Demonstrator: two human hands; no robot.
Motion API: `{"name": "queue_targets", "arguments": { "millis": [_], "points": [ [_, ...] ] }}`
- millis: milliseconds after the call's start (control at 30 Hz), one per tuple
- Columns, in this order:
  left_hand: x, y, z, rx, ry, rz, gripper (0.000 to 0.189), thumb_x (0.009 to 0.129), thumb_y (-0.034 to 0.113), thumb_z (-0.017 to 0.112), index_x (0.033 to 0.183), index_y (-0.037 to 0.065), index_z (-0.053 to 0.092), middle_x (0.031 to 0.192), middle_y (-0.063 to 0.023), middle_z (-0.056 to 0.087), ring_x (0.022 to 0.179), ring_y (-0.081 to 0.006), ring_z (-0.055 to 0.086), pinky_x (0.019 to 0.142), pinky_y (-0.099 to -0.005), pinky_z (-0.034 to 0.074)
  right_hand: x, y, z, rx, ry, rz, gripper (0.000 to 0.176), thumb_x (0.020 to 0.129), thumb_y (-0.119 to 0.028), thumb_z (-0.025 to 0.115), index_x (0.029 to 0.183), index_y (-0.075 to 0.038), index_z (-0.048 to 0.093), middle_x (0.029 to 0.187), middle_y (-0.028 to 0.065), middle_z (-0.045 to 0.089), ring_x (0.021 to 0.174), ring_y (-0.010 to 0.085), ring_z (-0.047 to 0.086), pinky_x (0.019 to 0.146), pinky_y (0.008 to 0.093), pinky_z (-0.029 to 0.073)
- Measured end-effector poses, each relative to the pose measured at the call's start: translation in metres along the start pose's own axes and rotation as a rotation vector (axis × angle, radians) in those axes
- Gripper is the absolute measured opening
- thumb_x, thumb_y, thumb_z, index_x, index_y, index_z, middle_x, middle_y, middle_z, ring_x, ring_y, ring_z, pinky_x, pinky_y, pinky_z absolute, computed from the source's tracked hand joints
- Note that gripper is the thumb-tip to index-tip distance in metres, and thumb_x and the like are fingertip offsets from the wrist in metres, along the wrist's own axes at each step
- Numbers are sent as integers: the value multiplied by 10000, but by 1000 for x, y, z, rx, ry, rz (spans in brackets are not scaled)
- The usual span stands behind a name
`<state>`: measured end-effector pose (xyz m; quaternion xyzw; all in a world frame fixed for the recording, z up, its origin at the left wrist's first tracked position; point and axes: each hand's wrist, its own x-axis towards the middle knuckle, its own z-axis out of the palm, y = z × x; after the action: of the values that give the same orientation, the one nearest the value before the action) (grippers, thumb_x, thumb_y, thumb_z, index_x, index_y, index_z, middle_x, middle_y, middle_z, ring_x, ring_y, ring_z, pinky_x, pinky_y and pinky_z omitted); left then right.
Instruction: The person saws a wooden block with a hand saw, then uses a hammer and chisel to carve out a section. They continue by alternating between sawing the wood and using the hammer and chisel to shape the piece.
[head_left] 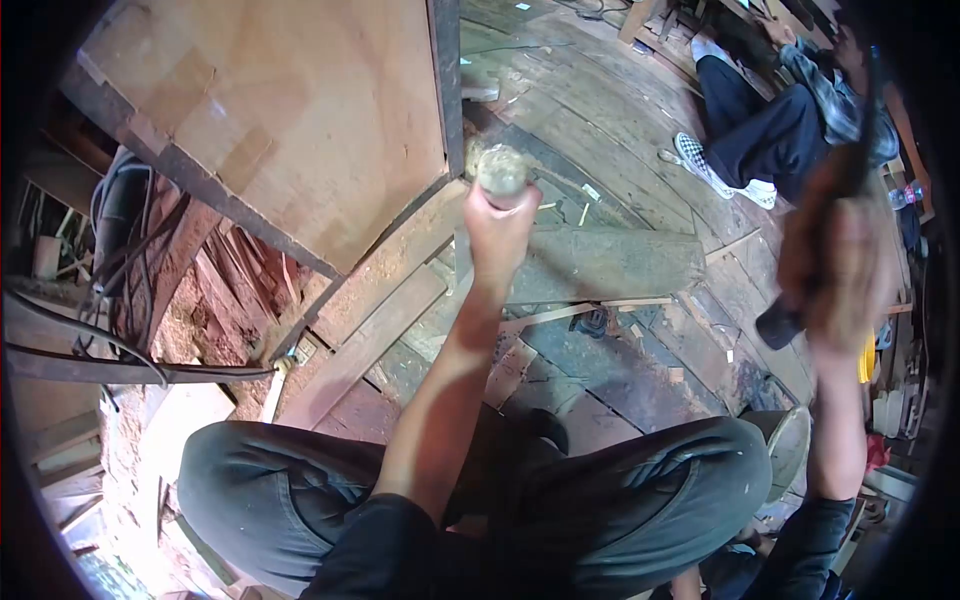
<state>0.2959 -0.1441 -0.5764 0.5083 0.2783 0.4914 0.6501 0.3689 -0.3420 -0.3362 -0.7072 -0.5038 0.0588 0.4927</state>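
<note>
Nearby, plywood panel (270, 110) beside chisel handle (501, 170).

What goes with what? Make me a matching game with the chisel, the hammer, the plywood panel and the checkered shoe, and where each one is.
Things:
1. chisel
2. hammer
3. plywood panel
4. checkered shoe

Places:
A. on the foot of a seated person, top right
B. gripped upright in the left hand, at the centre
C. top left, with a dark frame along its edges
D. gripped in the raised right hand, blurred

Pairs: 1-B, 2-D, 3-C, 4-A
</note>
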Motion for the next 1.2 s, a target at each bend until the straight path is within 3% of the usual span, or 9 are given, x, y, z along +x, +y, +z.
{"name": "queue_targets", "arguments": {
  "millis": [133,233,267,400,533,633,800,1033,1200],
  "points": [
    [-1,-1,0,34,-74,-27,258,755,71,717,981,7,610,866,-19,651,799,-100,605,740,-276,494,17,-16,4,685,2,-16,369,1048,-413,376,1230,-107,474,618,-22,390,380,68,289,313,222,222],
    [-1,-2,2,22,-106,52,275,756,51,713,1006,10,605,886,-26,648,814,-100,598,744,-276,492,-17,54,16,-908,-197,-460,370,981,-236,565,1242,18,500,945,257,659,958,384,647,786,471,510],
    [-4,-5,4,35,-152,73,282,759,46,710,1018,12,603,892,-29,648,816,-100,597,746,-275,491,-21,40,29,-684,-489,11,370,987,-255,552,1237,11,485,940,283,649,909,450,635,766,515,477],
    [1,-9,1,-48,-103,22,293,758,37,707,1032,10,605,907,-14,644,809,-96,591,743,-271,490,-12,38,41,-165,-465,501,279,998,-241,555,1140,-1,555,659,101,548,593,187,542,570,349,425],
    [4,-7,-11,48,-86,9,249,796,7,660,1040,8,617,929,11,610,823,-97,570,761,-250,462,6,36,46,-90,-12,-106,271,1050,-297,445,1067,-39,528,563,-63,415,417,20,353,403,181,274],
    [5,2,-6,25,-43,76,229,805,-9,645,1029,32,618,871,17,596,755,-83,555,724,-230,452,7,43,54,-70,100,-208,292,1051,-312,433,1085,-41,536,580,-56,440,433,1,357,406,173,267],
    [6,-7,-18,46,-70,-49,246,790,2,667,1031,21,621,940,-19,620,859,-106,597,785,-269,479,-22,86,76,-144,-471,158,260,1002,-276,519,1047,-20,532,696,240,572,615,445,505,577,458,420],
    [-3,-9,-41,-114,-34,46,313,858,-48,596,1156,-9,509,880,-70,628,767,-123,581,721,-279,476,-52,135,95,96,-223,482,327,1003,-325,533,1081,-8,548,660,111,471,604,192,514,586,362,429],
    [-7,-16,-72,-178,-46,66,337,888,-20,527,1206,37,428,832,-54,543,800,-155,505,804,-340,455,-108,258,111,-122,-64,489,340,997,-334,543,1070,-3,567,696,146,554,630,249,576,626,367,460]
  ]
}}
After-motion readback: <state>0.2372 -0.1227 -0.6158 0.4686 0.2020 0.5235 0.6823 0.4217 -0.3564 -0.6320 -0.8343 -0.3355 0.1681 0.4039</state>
